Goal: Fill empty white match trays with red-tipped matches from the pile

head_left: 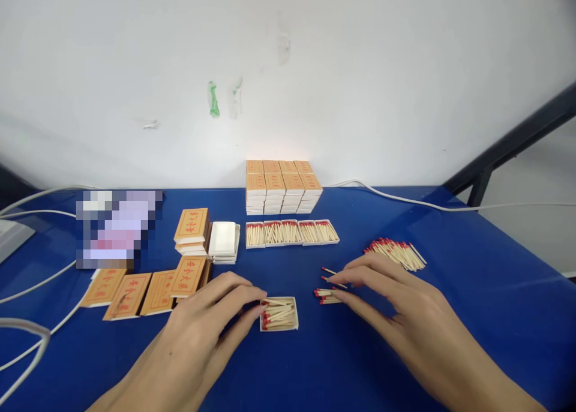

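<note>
Tray (279, 314) between hands: left hand (202, 334) half-open touching its edge, right hand (405, 316) spread over loose matches (327, 296).

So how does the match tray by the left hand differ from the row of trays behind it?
The near tray stands alone, the row of trays side by side. Its matches lie heads left; the row's lie heads away. The left hand touches the near tray; the row is untouched. Both are white and hold matches.

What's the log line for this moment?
left hand: touching match tray | right hand: on loose matches | match pile: beyond right hand
</note>
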Action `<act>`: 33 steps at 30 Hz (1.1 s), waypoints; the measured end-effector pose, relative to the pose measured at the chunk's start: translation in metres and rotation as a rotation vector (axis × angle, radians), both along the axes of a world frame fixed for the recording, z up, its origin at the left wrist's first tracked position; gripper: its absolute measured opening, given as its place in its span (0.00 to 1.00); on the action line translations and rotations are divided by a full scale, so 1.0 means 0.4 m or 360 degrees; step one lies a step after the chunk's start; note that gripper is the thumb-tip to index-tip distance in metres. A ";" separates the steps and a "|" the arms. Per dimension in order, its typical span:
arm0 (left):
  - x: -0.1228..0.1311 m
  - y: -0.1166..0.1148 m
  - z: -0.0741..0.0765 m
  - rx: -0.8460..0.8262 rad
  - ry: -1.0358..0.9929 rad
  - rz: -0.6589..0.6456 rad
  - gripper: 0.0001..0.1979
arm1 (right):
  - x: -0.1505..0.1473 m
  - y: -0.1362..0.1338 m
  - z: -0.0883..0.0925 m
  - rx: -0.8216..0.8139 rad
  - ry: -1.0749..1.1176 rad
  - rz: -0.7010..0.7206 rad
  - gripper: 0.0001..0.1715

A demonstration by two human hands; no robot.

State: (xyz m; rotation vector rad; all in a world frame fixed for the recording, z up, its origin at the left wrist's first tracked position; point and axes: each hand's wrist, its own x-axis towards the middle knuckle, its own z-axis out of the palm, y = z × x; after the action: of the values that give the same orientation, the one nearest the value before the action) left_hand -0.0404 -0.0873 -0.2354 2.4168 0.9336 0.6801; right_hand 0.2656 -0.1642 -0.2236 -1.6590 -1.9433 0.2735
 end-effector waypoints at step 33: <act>0.012 -0.025 -0.017 0.0466 0.0145 0.0038 0.21 | -0.017 0.003 -0.018 -0.0075 -0.0260 0.0241 0.13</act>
State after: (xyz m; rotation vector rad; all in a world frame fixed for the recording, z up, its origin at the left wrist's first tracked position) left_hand -0.0355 -0.0972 -0.2423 2.7167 0.9572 0.7670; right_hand 0.2587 -0.1632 -0.2308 -1.6094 -2.2052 0.2495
